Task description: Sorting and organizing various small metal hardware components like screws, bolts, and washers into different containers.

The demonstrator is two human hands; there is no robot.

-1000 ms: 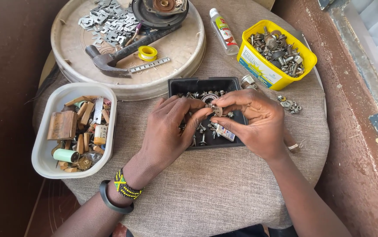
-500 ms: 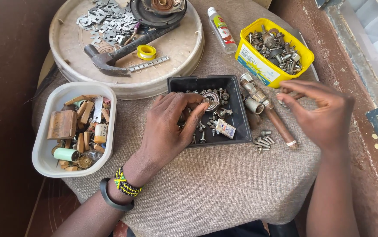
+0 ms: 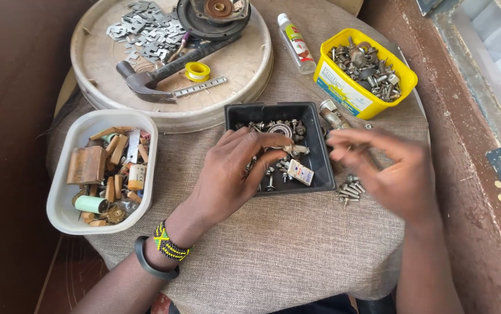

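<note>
Sorting small screws in the black tray.
Left hand pinches inside tray; right hand blurred, grip indeterminate; loose screws beneath it could scatter if swept.

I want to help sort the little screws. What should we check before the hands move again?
1. Left hand over the black tray, fingers among the parts: ok.
2. Right hand sharp enough to see what it holds: cannot tell, it is blurred.
3. Small pile of screws lies on the cloth beside the tray, not scattered: ok.
4. Yellow tub upright, its parts inside: ok.
5. White tray sits wholly on the table: not ok, it overhangs the edge.
</note>
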